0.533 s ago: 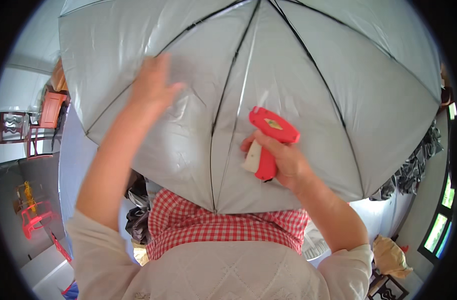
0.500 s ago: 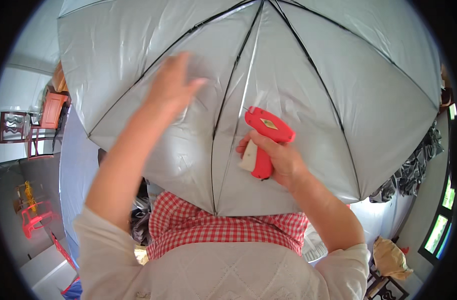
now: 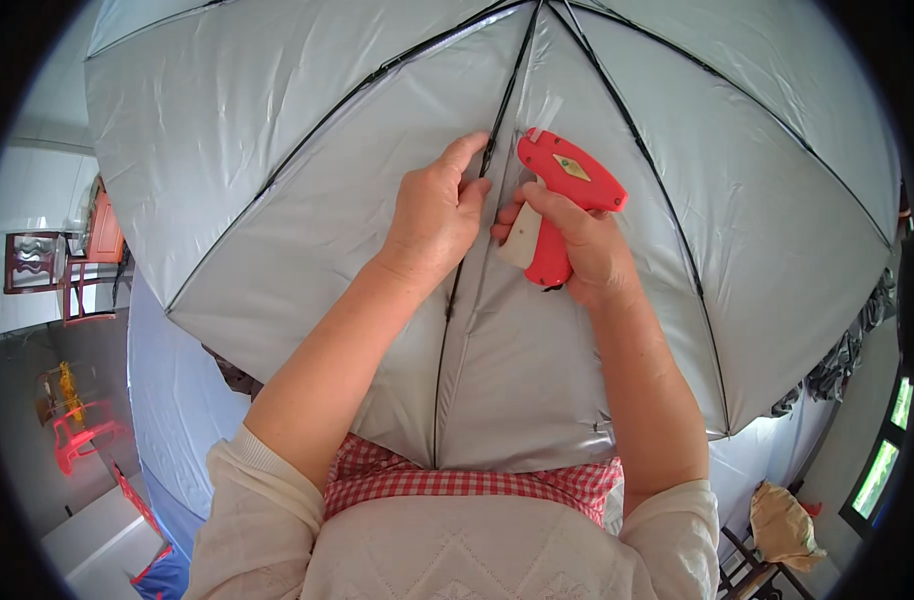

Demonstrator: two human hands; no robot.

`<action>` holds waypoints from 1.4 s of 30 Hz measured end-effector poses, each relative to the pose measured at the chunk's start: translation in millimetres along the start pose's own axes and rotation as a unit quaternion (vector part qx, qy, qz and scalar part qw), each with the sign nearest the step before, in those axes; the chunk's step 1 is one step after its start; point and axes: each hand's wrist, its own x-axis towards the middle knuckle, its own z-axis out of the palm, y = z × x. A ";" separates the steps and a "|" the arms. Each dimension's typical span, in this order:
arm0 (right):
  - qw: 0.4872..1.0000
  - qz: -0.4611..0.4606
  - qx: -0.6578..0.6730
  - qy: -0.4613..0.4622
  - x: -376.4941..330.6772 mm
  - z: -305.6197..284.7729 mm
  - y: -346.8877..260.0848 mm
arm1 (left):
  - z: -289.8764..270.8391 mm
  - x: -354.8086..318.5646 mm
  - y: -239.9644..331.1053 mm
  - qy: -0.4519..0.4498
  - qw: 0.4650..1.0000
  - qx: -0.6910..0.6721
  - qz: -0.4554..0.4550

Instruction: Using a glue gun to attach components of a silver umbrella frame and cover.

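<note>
A large open umbrella point(image 3: 347, 260) spreads before me, its silver-grey inside facing me and thin black ribs point(image 3: 490, 150) running toward the top. My right hand point(image 3: 592, 240) is wrapped around the handle of a red and white tagging gun point(image 3: 577, 170). The gun's front end is close to the canopy, just right of a rib; whether its needle touches the fabric I cannot tell. My left hand point(image 3: 432, 215) reaches to that same rib from the left, index finger and thumb apart with their tips at it. Its other fingers are mostly hidden.
A red-and-white checked cloth point(image 3: 417, 483) covers my lap below the umbrella's near edge. Wooden chairs point(image 3: 37, 262) and a red plastic chair point(image 3: 77, 440) stand at the left. Black crumpled material point(image 3: 837, 360) and a tan bag point(image 3: 785, 525) lie at the right.
My left hand has swung right and down onto the middle rib. The right hand has carried the tagging gun up and slightly right. The umbrella has shifted a little toward me.
</note>
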 end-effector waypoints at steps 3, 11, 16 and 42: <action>1.000 0.004 -0.010 -0.009 -2.3 0.0 -1.5 | 3.3 0.1 -1.1 0.015 1.000 -0.006 0.020; 0.997 0.055 0.015 -0.048 5.2 -18.4 -9.7 | 7.4 -1.6 9.9 0.000 0.996 -0.080 -0.030; 0.986 0.089 0.071 -0.124 12.0 -25.6 -15.9 | 9.7 -0.7 9.3 -0.002 0.995 -0.095 -0.019; 0.988 0.107 0.110 -0.021 -82.5 -12.7 40.7 | 9.6 -88.9 -9.6 -0.145 0.917 0.370 -0.016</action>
